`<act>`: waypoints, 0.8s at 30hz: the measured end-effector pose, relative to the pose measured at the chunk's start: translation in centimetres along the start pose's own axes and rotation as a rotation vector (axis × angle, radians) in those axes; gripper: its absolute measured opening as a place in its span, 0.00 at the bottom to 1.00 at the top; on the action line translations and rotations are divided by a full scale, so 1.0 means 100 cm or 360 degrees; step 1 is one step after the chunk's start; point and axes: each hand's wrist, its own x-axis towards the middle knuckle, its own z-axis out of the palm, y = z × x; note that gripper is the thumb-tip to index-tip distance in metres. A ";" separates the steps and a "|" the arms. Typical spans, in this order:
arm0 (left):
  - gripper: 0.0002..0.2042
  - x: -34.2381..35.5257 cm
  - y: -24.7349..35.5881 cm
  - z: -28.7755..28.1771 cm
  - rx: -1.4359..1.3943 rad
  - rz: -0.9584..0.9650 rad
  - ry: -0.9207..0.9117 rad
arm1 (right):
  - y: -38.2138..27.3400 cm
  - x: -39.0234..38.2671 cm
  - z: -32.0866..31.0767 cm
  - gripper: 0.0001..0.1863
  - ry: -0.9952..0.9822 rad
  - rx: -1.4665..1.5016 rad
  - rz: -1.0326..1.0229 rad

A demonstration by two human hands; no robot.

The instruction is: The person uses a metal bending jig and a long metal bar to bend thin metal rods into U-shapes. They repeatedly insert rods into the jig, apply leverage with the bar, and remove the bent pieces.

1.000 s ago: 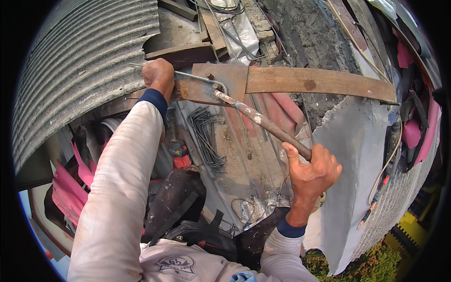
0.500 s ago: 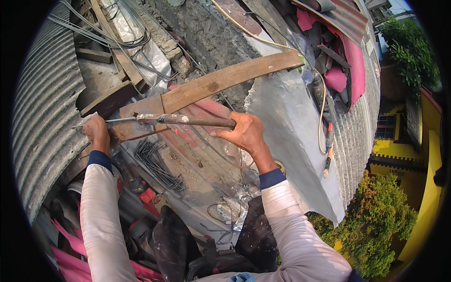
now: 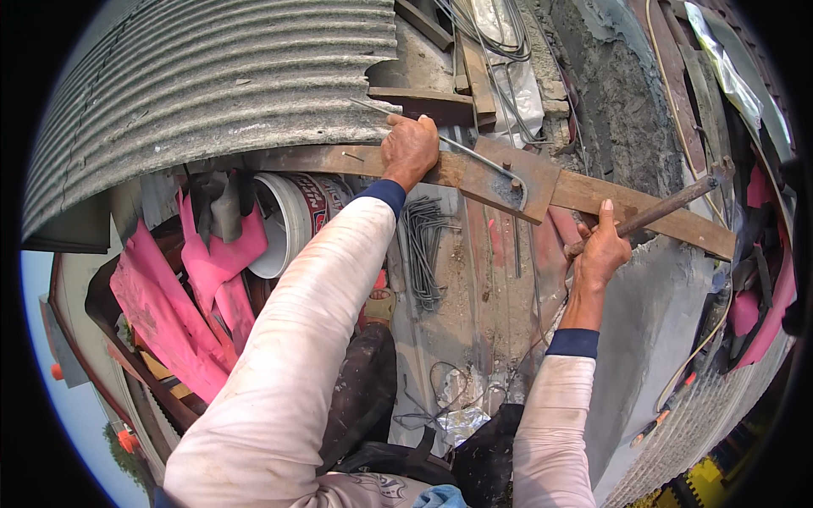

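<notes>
A thin steel rod [image 3: 476,154] runs through my closed left hand [image 3: 410,152], its far end sticking out over the corrugated sheet. The other end is hooked round at pegs on a metal plate [image 3: 506,179], which is fixed on a wooden plank [image 3: 597,196]. My right hand [image 3: 601,248] grips a rusty bending bar [image 3: 669,208], thumb along its shaft. The bar's head points up to the right, away from the rod. Below the plank, between my arms, lies a pile of bent steel rods [image 3: 421,250].
Grey corrugated roofing [image 3: 237,93] spans the upper left. Beneath it are a white bucket [image 3: 284,229] on its side and pink sheeting [image 3: 169,296]. Coiled wire [image 3: 508,38] lies at the top. A cable [image 3: 703,347] and an orange-handled tool [image 3: 650,429] rest at right.
My view has swung to the left. The bending bar has come off the rod and now tilts up to the right. The rod's end now shows a bend at the plate.
</notes>
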 end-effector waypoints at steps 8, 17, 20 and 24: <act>0.28 -0.021 0.077 0.026 0.0038 0.0221 0.0060 | -0.027 0.073 -0.038 0.18 0.0186 -0.0257 -0.0205; 0.29 -0.025 0.098 0.034 0.0072 0.0247 -0.0133 | -0.051 0.084 -0.057 0.17 0.0191 -0.0298 -0.0124; 0.40 -0.028 0.101 0.036 -0.0142 -0.0049 -0.0155 | -0.053 0.084 -0.058 0.18 0.0220 -0.0233 -0.0174; 0.41 -0.033 0.106 0.040 -0.0072 -0.0080 -0.0093 | -0.052 0.086 -0.062 0.19 0.0195 -0.0272 -0.0161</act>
